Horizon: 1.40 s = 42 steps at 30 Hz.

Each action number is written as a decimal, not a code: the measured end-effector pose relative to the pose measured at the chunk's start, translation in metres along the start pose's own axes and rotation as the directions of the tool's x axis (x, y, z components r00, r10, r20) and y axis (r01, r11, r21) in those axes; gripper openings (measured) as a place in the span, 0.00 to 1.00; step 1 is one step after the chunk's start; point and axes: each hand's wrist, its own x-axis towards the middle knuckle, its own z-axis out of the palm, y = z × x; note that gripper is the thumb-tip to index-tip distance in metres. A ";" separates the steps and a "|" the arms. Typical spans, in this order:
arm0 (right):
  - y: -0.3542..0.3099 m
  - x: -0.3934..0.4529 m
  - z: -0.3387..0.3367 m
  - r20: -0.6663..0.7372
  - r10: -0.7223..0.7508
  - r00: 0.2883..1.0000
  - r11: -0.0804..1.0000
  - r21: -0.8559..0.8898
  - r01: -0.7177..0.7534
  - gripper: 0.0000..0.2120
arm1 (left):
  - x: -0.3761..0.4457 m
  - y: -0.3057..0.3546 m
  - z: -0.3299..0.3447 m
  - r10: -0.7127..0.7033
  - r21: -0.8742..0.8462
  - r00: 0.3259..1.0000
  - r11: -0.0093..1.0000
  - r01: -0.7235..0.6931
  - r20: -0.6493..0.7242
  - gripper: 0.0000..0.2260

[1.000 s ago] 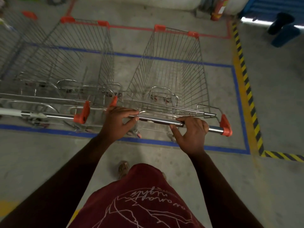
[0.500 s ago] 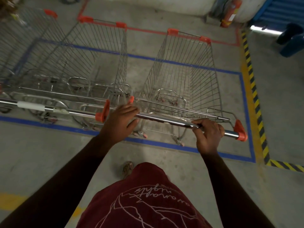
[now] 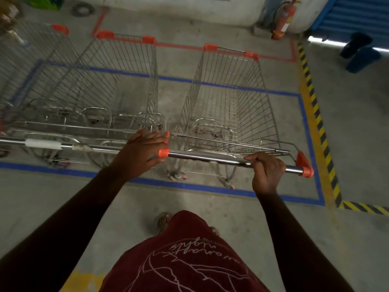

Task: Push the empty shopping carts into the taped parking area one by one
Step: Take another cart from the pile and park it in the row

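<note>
The right hand [image 3: 266, 173] is curled around the chrome handle bar [image 3: 210, 158] of the rightmost shopping cart [image 3: 229, 106], close to the bar's orange right end cap. The left hand [image 3: 143, 152] lies at the bar's left end, fingers fairly straight and spread over the orange cap there (it is not wrapped around it). This cart stands on the concrete floor [image 3: 210, 207] inside the blue tape rectangle [image 3: 189, 186], toward its right edge, with the basket's front near the red tape line [image 3: 179, 46]. Just beside it on the left stands a second cart [image 3: 117, 85], and another further left. A fire extinguisher [image 3: 283, 22] stands by the far wall.
</note>
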 end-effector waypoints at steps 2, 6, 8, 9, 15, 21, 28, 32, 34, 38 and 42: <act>-0.003 -0.002 -0.001 0.010 0.011 1.000 1.000 -0.019 -0.011 0.15 | -0.001 0.000 0.003 -0.009 -0.008 1.000 1.000 0.009 -0.024 0.22; -0.001 -0.006 -0.006 0.051 0.034 0.998 0.998 -0.058 -0.031 0.13 | -0.002 0.004 0.007 -0.013 -0.050 0.998 0.999 0.011 -0.053 0.20; 0.002 -0.007 -0.007 0.068 0.037 0.997 0.996 -0.086 -0.031 0.12 | -0.004 0.006 0.007 0.014 -0.055 0.998 0.998 -0.018 -0.064 0.19; 0.002 -0.008 -0.007 0.075 0.037 0.997 0.995 -0.097 -0.029 0.12 | -0.006 0.006 0.007 0.024 -0.055 0.997 0.998 -0.028 -0.078 0.19; -0.003 -0.009 -0.004 0.075 0.019 0.997 0.991 -0.134 -0.008 0.10 | -0.019 0.009 0.006 -0.071 -0.044 0.990 0.997 0.066 -0.120 0.20; 0.001 -0.010 -0.009 0.142 -0.050 0.989 0.975 -0.209 0.079 0.14 | -0.016 0.016 -0.002 -0.114 -0.043 0.989 0.993 0.110 -0.093 0.19; 0.008 -0.005 -0.009 0.248 -0.037 0.968 0.912 -0.388 0.134 0.27 | -0.018 0.016 0.002 -0.204 -0.024 0.977 0.979 0.203 -0.069 0.22; 0.005 0.001 -0.009 0.264 -0.010 0.964 0.906 -0.405 0.120 0.29 | -0.015 0.017 0.005 -0.240 -0.037 0.966 0.971 0.238 -0.092 0.24; 0.002 0.005 -0.007 0.270 -0.003 0.963 0.907 -0.404 0.116 0.30 | -0.017 0.016 0.011 -0.256 -0.081 0.956 0.966 0.247 -0.140 0.22; 0.001 0.008 -0.003 0.256 -0.014 0.966 0.914 -0.389 0.117 0.30 | -0.020 0.015 0.016 -0.289 -0.087 0.940 0.957 0.277 -0.183 0.20; 0.003 0.007 -0.001 0.248 -0.020 0.968 0.919 -0.378 0.115 0.31 | -0.022 0.022 0.015 -0.236 -0.098 0.937 0.971 0.217 -0.257 0.19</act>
